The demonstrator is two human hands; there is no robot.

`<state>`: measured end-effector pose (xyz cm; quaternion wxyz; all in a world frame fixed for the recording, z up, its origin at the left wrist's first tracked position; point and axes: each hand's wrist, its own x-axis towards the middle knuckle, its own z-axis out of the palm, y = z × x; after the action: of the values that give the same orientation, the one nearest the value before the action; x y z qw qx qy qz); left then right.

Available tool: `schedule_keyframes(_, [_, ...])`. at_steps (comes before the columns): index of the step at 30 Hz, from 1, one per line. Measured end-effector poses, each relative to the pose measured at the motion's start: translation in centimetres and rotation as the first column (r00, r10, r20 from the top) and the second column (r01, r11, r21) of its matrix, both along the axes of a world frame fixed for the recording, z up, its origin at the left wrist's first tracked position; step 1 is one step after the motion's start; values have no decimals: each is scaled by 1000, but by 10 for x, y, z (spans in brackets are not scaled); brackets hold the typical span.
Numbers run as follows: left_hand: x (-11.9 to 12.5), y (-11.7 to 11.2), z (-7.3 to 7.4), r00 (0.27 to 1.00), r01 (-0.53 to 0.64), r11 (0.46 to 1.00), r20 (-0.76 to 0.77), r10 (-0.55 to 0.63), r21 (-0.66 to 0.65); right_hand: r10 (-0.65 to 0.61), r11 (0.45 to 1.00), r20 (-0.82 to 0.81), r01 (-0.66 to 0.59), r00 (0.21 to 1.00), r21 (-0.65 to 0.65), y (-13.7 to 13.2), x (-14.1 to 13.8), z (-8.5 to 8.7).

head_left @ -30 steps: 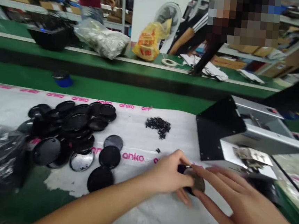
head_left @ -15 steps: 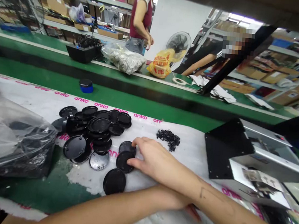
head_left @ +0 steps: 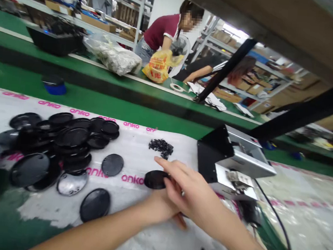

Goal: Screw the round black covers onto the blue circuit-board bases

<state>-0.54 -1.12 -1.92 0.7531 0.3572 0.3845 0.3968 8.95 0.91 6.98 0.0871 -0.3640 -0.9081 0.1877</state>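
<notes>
My right hand (head_left: 191,193) reaches in from the lower right, and its thumb and fingers pinch the edge of a flat round black disc (head_left: 153,179) lying on the white "anko" sheet (head_left: 140,159). Its index finger is stretched out above the disc. My left hand (head_left: 160,209) lies just under the right hand. Its fingers are mostly covered, with only one fingertip showing. To the left lie two single discs (head_left: 112,164) and a pile of black discs (head_left: 66,141).
A heap of small black parts (head_left: 161,147) lies beyond the hands. A grey and black machine (head_left: 233,158) with a cable (head_left: 274,220) stands to the right. A blue-based cup (head_left: 53,86) sits on the green belt. A black tray (head_left: 53,39), bags (head_left: 114,56) and people are across it.
My right hand has drawn one black disc from beside the pile rightward toward my left hand. The camera view has shifted to the right and upward.
</notes>
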Motion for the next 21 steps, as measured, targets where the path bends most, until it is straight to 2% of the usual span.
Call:
schedule_keyframes(3, [-2,-1,4,992,123,992,-23,-124,-27,-131,975,-14,131,991,179,-16,59,-10])
schedule_keyframes(5, [-2,-2,8,988,144,988,-46,-146,-47,-241,916,13,223,970,334,-32,90,-26])
schedule_keyframes(6, [-2,-3,10,987,142,989,-65,-145,-53,-285,887,28,252,958,387,-39,100,-35])
schedule_keyframes(8, [-1,-6,14,985,127,990,-108,-133,-57,-332,865,61,278,941,417,-54,110,-52])
schedule_keyframes(10, [1,-9,15,983,114,992,-139,-121,-59,-320,882,81,266,944,390,-66,108,-65])
schedule_keyframes(12, [2,-10,16,982,111,992,-146,-119,-62,-274,912,100,225,957,344,-72,103,-70])
schedule_keyframes(16, [2,-11,18,974,129,989,-179,-141,-75,-241,948,15,232,970,219,-69,99,-65])
schedule_keyframes(19, [1,-12,22,952,125,988,-270,-144,-87,-306,951,-86,309,948,27,-61,106,-55])
schedule_keyframes(21, [0,-12,25,927,92,991,-354,-121,-98,-351,934,-166,331,922,-136,-59,112,-51])
